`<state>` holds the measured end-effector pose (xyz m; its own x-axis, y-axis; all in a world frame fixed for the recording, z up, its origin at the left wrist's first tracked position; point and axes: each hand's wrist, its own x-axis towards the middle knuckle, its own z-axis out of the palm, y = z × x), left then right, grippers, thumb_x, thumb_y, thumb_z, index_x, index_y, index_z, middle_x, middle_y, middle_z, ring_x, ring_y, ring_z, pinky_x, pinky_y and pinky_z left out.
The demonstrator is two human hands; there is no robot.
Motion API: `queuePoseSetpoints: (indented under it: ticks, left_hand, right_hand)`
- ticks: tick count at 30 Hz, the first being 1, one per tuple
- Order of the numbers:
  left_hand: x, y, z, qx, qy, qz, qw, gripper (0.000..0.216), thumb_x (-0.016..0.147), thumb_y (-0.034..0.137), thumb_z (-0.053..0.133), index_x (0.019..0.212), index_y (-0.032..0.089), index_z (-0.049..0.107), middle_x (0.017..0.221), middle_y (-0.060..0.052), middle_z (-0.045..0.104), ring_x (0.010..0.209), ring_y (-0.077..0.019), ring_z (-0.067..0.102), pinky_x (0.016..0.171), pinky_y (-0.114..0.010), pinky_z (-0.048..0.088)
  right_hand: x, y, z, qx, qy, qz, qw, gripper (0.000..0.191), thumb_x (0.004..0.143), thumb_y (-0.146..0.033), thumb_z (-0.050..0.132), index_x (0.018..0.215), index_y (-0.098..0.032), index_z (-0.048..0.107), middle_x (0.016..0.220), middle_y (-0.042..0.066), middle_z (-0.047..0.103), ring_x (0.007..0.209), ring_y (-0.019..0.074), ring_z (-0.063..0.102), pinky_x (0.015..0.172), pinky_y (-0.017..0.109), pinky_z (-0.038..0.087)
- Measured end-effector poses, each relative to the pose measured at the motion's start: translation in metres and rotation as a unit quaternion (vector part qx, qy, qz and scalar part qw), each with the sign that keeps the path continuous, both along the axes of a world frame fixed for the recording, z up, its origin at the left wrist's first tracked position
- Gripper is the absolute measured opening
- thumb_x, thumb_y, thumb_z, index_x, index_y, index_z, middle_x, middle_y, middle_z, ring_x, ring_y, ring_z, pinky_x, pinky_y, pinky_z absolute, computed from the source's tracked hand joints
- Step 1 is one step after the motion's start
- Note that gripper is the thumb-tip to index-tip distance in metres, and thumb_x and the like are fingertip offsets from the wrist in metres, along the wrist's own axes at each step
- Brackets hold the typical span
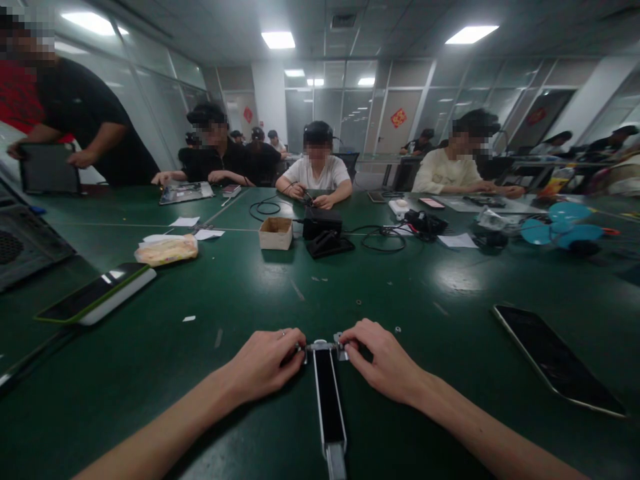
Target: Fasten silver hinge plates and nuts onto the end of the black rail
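Note:
A long narrow black device with silver metal ends [329, 397] lies on the green table [240, 293], pointing away from me. My left hand [267, 363] is curled, its fingers pinched on the left side of the device's far metal end. My right hand [383, 360] is curled too, fingertips pressed on the right side of that same end. A tiny washer or screw [398, 329] sits just beyond my right hand.
A dark phone [555, 357] lies at the right, a phone on a white power bank [97, 293] at the left. Further off are a small cardboard box [275, 233], a black charger with cables [327, 241], a wrapped snack [167, 250] and a blue fan [563, 230]. Several people sit at the far edge.

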<state>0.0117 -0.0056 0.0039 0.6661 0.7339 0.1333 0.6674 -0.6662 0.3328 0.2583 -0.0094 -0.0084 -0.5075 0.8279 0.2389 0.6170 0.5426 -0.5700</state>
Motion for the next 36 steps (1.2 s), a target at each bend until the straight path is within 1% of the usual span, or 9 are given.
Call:
queuePoseSetpoints:
  ticks: [12, 22, 24, 27, 29, 30, 31, 33, 36]
  left_hand:
    - [-0.002, 0.0, -0.003, 0.002, -0.006, -0.007, 1.0, 0.012, 0.089, 0.02, 0.042, 0.094, 0.017, 0.053, 0.072, 0.0, 0.058, 0.058, -0.0135, 0.054, 0.054, -0.023, 0.037]
    - [0.001, -0.001, 0.003, 0.002, 0.003, -0.003, 1.0, 0.011, 0.089, 0.02, 0.043, 0.093, 0.017, 0.053, 0.07, 0.001, 0.058, 0.057, -0.0133, 0.054, 0.053, -0.023, 0.038]
    - [0.001, -0.001, 0.003, 0.003, 0.002, -0.002, 1.0, 0.011, 0.089, 0.02, 0.043, 0.093, 0.017, 0.053, 0.069, 0.001, 0.058, 0.056, -0.013, 0.054, 0.053, -0.022, 0.038]
    - [0.0, -0.001, 0.002, 0.004, 0.005, -0.001, 1.0, 0.013, 0.089, 0.02, 0.042, 0.094, 0.017, 0.054, 0.07, 0.0, 0.058, 0.056, -0.0129, 0.054, 0.053, -0.022, 0.038]
    - [-0.001, 0.0, 0.001, 0.007, 0.008, -0.002, 1.0, 0.014, 0.089, 0.021, 0.042, 0.094, 0.017, 0.054, 0.071, 0.0, 0.058, 0.057, -0.0134, 0.054, 0.053, -0.023, 0.038]
    - [-0.001, 0.0, 0.0, 0.007, 0.01, -0.002, 1.0, 0.014, 0.09, 0.021, 0.041, 0.094, 0.017, 0.054, 0.071, 0.0, 0.059, 0.057, -0.0137, 0.054, 0.053, -0.023, 0.038]
    - [-0.002, 0.001, 0.0, 0.006, 0.01, -0.003, 1.0, 0.015, 0.09, 0.021, 0.041, 0.095, 0.017, 0.054, 0.072, 0.0, 0.059, 0.058, -0.014, 0.055, 0.053, -0.023, 0.038]
    - [-0.002, 0.002, -0.003, 0.002, 0.007, -0.002, 1.0, 0.015, 0.091, 0.021, 0.041, 0.097, 0.017, 0.054, 0.074, -0.001, 0.06, 0.059, -0.0141, 0.055, 0.054, -0.023, 0.039]
    - [-0.003, 0.003, -0.005, -0.003, -0.002, 0.001, 1.0, 0.016, 0.092, 0.023, 0.04, 0.1, 0.017, 0.054, 0.077, -0.001, 0.06, 0.061, -0.0137, 0.055, 0.055, -0.023, 0.039]
  right_hand:
    - [0.0, 0.001, -0.001, -0.004, 0.013, -0.013, 1.0, 0.018, 0.09, -0.017, 0.046, 0.094, -0.017, 0.063, 0.083, 0.005, 0.061, 0.074, 0.0162, 0.054, 0.067, 0.031, 0.045]
    - [-0.001, 0.001, -0.006, 0.019, 0.026, -0.006, 0.999, 0.018, 0.091, -0.017, 0.047, 0.092, -0.017, 0.064, 0.085, 0.005, 0.063, 0.077, 0.0163, 0.057, 0.069, 0.031, 0.048]
    - [0.001, 0.003, -0.004, 0.039, 0.013, -0.007, 0.999, 0.018, 0.091, -0.017, 0.046, 0.091, -0.017, 0.064, 0.084, 0.005, 0.064, 0.077, 0.0167, 0.057, 0.069, 0.032, 0.047]
    - [0.014, 0.01, 0.006, 0.121, -0.026, -0.02, 0.992, 0.021, 0.09, -0.017, 0.043, 0.091, -0.015, 0.064, 0.085, 0.008, 0.065, 0.077, 0.0184, 0.057, 0.07, 0.034, 0.046]
    - [0.028, 0.017, 0.016, 0.175, -0.08, -0.042, 0.98, 0.023, 0.09, -0.018, 0.042, 0.092, -0.014, 0.064, 0.087, 0.01, 0.065, 0.079, 0.0203, 0.057, 0.072, 0.036, 0.045]
    - [0.036, 0.02, 0.02, 0.181, -0.121, -0.057, 0.974, 0.023, 0.09, -0.02, 0.043, 0.092, -0.014, 0.065, 0.088, 0.011, 0.065, 0.08, 0.0214, 0.057, 0.071, 0.037, 0.044]
    - [0.045, 0.023, 0.024, 0.17, -0.17, -0.076, 0.968, 0.022, 0.09, -0.025, 0.045, 0.09, -0.015, 0.065, 0.087, 0.011, 0.065, 0.079, 0.0224, 0.057, 0.07, 0.038, 0.044]
    - [0.061, 0.029, 0.028, 0.115, -0.261, -0.113, 0.952, 0.025, 0.088, -0.037, 0.052, 0.079, -0.017, 0.064, 0.077, 0.009, 0.064, 0.072, 0.0237, 0.057, 0.064, 0.037, 0.043]
    - [0.077, 0.034, 0.025, 0.017, -0.294, -0.121, 0.948, 0.027, 0.086, -0.041, 0.056, 0.07, -0.019, 0.06, 0.069, 0.006, 0.062, 0.063, 0.0212, 0.058, 0.056, 0.032, 0.04]
